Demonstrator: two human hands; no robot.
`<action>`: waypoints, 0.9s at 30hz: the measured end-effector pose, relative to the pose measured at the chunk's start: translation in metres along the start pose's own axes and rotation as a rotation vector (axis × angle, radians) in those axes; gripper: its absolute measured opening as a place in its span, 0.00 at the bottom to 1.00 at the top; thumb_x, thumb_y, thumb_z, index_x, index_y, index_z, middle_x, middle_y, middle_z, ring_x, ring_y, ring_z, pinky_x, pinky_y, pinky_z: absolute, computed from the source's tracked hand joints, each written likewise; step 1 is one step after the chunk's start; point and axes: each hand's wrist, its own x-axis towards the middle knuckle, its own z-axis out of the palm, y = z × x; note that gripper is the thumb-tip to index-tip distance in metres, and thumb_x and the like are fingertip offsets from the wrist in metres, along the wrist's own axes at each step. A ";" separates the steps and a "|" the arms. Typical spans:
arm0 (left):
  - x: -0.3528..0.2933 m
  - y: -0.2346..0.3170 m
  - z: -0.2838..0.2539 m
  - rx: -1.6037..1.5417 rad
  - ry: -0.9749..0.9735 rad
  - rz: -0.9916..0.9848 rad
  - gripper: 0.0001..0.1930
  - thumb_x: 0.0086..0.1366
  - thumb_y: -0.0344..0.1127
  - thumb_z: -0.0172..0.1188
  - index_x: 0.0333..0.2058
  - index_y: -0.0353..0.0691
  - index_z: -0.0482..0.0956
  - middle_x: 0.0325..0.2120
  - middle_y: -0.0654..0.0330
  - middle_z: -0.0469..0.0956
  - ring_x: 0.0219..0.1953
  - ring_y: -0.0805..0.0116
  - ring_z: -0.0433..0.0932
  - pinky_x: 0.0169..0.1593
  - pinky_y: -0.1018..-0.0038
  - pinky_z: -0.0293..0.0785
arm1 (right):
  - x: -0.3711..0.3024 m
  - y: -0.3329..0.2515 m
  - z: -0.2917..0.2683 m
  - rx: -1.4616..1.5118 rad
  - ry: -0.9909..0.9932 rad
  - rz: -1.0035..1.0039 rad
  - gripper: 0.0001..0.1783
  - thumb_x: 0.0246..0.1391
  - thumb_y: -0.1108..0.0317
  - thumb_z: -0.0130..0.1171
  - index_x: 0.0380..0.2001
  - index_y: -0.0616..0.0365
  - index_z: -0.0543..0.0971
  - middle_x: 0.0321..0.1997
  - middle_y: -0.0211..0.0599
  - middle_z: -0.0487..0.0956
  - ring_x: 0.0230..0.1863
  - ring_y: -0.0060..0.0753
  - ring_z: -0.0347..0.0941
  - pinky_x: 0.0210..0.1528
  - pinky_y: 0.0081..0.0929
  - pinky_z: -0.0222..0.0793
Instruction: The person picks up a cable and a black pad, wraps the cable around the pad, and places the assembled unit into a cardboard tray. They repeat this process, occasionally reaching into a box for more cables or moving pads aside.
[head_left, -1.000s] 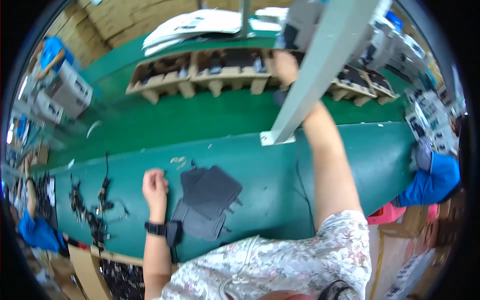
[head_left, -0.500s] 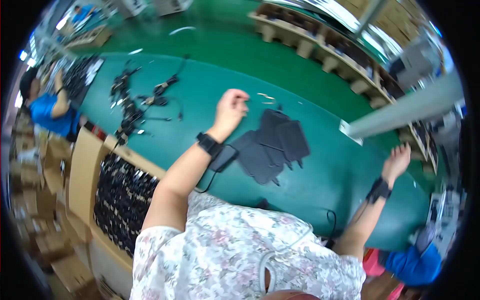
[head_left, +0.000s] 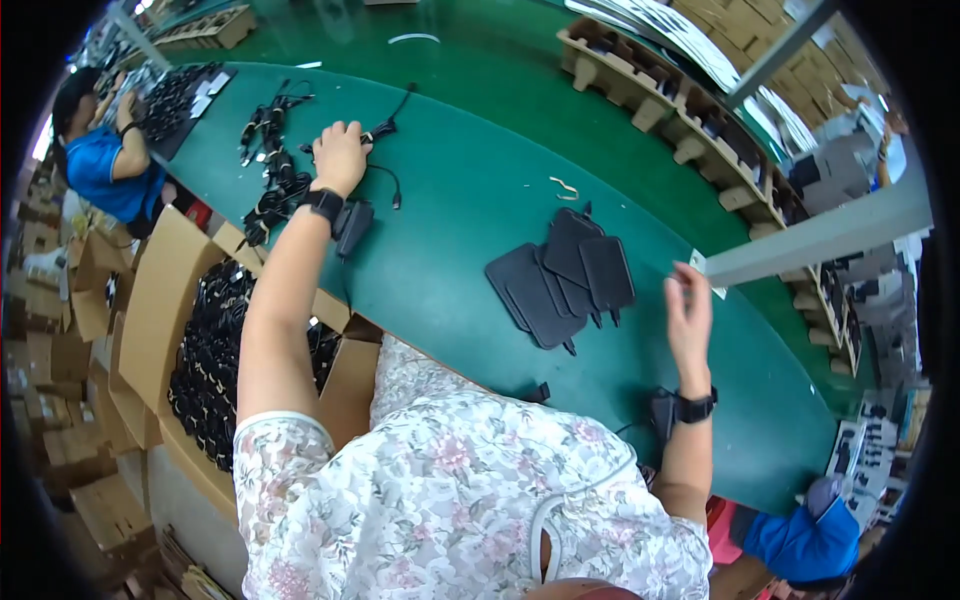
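Observation:
My left hand [head_left: 342, 158] reaches far over the table, its fingers curled down on a tied black cable [head_left: 380, 131]. The hand hides much of it; one loose lead with a plug end [head_left: 396, 196] trails to the right. Just left of that hand lies a row of bundled black cables [head_left: 270, 165] with pale ties. My right hand [head_left: 690, 318] hovers over the table with fingers apart and nothing in them. It is nearest to an overlapping pile of flat black rectangular devices [head_left: 535, 295], each with a short stub at one end.
An open cardboard box [head_left: 150, 320] full of bundled black cables stands left of me against the green table [head_left: 440, 290]. A grey post [head_left: 820, 235] rises at the right edge. A tan tie [head_left: 565, 190] lies beyond the devices. A co-worker in blue [head_left: 115, 175] works at far left.
My left hand has moved left and away from me, from beside the black devices onto the cables. My right hand has come inward from the far right toward the devices.

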 end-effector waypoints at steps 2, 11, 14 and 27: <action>-0.010 0.023 -0.003 -0.114 0.049 0.097 0.11 0.56 0.39 0.61 0.35 0.41 0.74 0.35 0.54 0.74 0.40 0.52 0.73 0.43 0.61 0.69 | 0.007 -0.026 0.016 -0.161 -0.122 -0.108 0.20 0.53 0.66 0.59 0.49 0.58 0.71 0.45 0.37 0.72 0.47 0.33 0.68 0.47 0.26 0.65; -0.047 0.163 -0.076 -0.881 -0.047 0.490 0.08 0.54 0.29 0.59 0.34 0.41 0.73 0.30 0.58 0.76 0.38 0.53 0.74 0.40 0.63 0.71 | 0.027 -0.073 0.045 -0.243 -0.105 -0.345 0.26 0.51 0.66 0.60 0.53 0.56 0.68 0.56 0.44 0.69 0.55 0.49 0.65 0.57 0.38 0.62; -0.053 0.190 -0.108 -1.060 -0.124 0.729 0.12 0.51 0.27 0.60 0.36 0.39 0.73 0.34 0.55 0.75 0.39 0.51 0.73 0.43 0.63 0.71 | 0.038 -0.102 0.049 -0.319 -0.050 -0.642 0.27 0.51 0.68 0.59 0.55 0.59 0.67 0.54 0.44 0.71 0.55 0.48 0.66 0.56 0.37 0.63; -0.086 0.248 -0.094 -2.063 -1.044 0.435 0.14 0.65 0.34 0.56 0.46 0.36 0.67 0.32 0.61 0.75 0.33 0.74 0.75 0.39 0.76 0.71 | 0.072 -0.106 0.052 1.252 -0.065 0.025 0.12 0.66 0.67 0.42 0.47 0.62 0.64 0.34 0.35 0.72 0.31 0.23 0.68 0.33 0.25 0.66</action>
